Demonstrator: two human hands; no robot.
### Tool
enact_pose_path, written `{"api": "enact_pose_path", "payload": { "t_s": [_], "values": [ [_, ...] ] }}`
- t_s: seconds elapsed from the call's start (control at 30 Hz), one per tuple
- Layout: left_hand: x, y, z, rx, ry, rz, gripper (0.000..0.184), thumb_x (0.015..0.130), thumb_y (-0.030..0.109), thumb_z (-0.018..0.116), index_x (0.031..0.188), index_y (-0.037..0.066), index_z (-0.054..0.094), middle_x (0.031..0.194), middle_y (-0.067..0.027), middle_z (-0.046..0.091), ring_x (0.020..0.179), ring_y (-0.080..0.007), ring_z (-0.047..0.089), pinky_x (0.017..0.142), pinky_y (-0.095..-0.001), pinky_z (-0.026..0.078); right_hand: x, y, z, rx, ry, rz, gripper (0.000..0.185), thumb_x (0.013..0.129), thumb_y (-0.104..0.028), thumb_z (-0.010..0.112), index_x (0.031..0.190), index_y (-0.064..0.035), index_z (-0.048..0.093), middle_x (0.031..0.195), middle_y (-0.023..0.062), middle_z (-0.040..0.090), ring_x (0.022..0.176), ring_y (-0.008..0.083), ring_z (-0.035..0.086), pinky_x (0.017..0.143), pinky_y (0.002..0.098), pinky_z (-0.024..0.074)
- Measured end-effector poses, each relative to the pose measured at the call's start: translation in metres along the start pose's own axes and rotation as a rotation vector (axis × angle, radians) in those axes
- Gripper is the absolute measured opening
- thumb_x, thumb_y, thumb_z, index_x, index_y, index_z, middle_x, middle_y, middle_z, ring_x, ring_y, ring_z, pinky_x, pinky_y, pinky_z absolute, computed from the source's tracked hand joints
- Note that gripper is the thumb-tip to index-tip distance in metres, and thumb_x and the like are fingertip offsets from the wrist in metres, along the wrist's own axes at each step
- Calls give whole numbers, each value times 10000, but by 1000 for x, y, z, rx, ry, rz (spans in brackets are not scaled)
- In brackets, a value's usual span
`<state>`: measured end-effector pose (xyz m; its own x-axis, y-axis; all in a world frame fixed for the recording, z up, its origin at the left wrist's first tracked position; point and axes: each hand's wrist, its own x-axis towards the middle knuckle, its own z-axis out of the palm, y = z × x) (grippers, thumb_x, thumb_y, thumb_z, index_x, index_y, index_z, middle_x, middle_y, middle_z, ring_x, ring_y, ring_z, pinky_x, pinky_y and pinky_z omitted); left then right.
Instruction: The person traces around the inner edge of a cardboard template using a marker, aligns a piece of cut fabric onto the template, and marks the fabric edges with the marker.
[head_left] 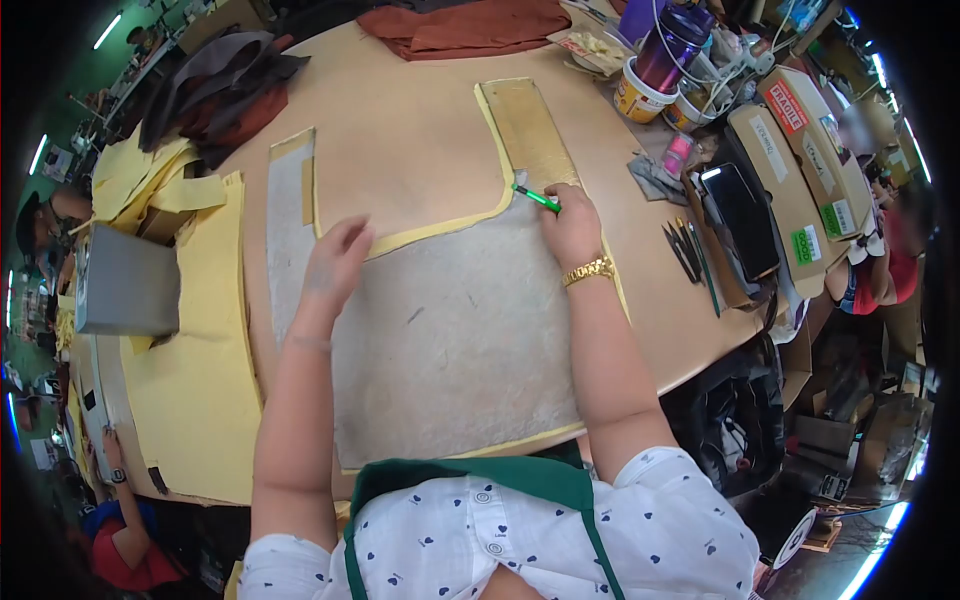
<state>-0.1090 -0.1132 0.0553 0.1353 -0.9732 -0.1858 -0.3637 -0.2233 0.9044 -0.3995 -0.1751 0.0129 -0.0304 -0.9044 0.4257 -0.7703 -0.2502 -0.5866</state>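
A large grey pattern piece (450, 340) lies flat in front of me, with a yellow sheet (440, 232) showing as a border along its edges. It has a curved cutout at the far side, a narrow arm on the left and a wider tan-covered arm (530, 125) on the right. My right hand (572, 228) grips a slim green pen-like tool (538, 198), its tip at the inner corner of the curve. My left hand (343, 262), fingers loosely bent and holding nothing visible, is over the left end of the curved edge; I cannot tell whether it touches.
Yellow sheets (200, 400) and a grey metal block (130, 280) lie left. Dark and rust-brown material (460, 28) sits at the back. On the right are pens (690, 255), a phone (738, 215), cardboard boxes (790, 170) and a tub (640, 95). Other people work at both sides.
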Motion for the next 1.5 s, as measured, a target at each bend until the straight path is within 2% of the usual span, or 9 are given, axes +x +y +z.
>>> {"api": "enact_pose_path", "payload": {
  "t_s": [0.1, 0.17, 0.37, 0.77, 1.07, 1.2, 1.3, 1.37, 1.5],
  "values": [
    [70, 45, 58, -389, -214, -269, 454, 834, 320, 491, 1161, 10, 431, 1103, -108, 504, 1044, -194, 460, 893, -320, 329, 3, 0, -7, 93, -12, 36, 164, 692, -96, 599, 833, -19, 566, 803, 153, 560, 754, 303, 537, 669, 359, 436],
    [128, 48, 97, -477, -221, -299, 478, 824, 327, 501, 1162, -1, 416, 1108, -116, 494, 977, -179, 492, 873, -336, 345, 5, -2, -11, 143, -24, 56, 135, 672, -47, 587, 799, -14, 560, 775, 153, 554, 751, 310, 530, 673, 374, 435],
    [200, 103, 153, -356, -151, -375, 403, 800, 308, 542, 1070, 16, 478, 1066, -105, 514, 941, -176, 508, 837, -355, 360, 7, 1, -5, 181, -17, 72, 128, 669, -80, 610, 776, -26, 566, 737, 128, 542, 718, 297, 530, 644, 370, 435],
    [225, 100, 178, -444, -98, -214, 178, 769, 120, 578, 927, 44, 542, 876, -42, 574, 765, -178, 573, 664, -307, 493, 3, -4, -5, 87, -78, 44, 121, 688, -153, 630, 727, -50, 580, 707, 107, 541, 687, 277, 532, 608, 368, 438],
    [235, 97, 182, -318, 32, -171, 245, 735, 137, 587, 931, 0, 537, 908, -90, 558, 929, -186, 487, 786, -357, 382, 4, -5, -4, 101, -65, 49, 119, 675, -132, 637, 720, -40, 576, 697, 111, 526, 667, 281, 521, 596, 367, 432],
    [255, 89, 190, -42, 179, -192, 304, 732, 117, 549, 1015, 8, 534, 964, -116, 562, 907, -214, 511, 767, -342, 401, 5, -2, -8, 75, 65, 93, 173, 678, -127, 633, 811, -31, 578, 802, 125, 507, 737, 290, 495, 661, 377, 419],
    [265, 69, 176, 126, 135, -46, 344, 721, 104, 526, 1053, 13, 530, 967, -161, 570, 875, -266, 542, 753, -320, 428, 8, 9, -13, -84, 139, 134, 259, 692, -142, 627, 917, -29, 567, 879, 134, 487, 792, 298, 472, 717, 387, 402],
    [268, 55, 171, 99, 319, 142, 339, 700, 116, 517, 1021, 14, 554, 922, -207, 577, 833, -315, 556, 739, -301, 451, 8, 10, -15, -152, 74, 237, 315, 702, -156, 625, 982, -29, 552, 914, 138, 477, 816, 301, 460, 746, 391, 390],
    [287, 44, 153, 597, 259, 475, 275, 679, 129, 580, 943, 50, 596, 880, -212, 580, 799, -312, 564, 717, -306, 456, 9, 12, -20, -243, 54, 311, 365, 700, -187, 635, 1017, -29, 546, 888, 143, 500, 815, 300, 470, 736, 382, 398]
  ]
}}
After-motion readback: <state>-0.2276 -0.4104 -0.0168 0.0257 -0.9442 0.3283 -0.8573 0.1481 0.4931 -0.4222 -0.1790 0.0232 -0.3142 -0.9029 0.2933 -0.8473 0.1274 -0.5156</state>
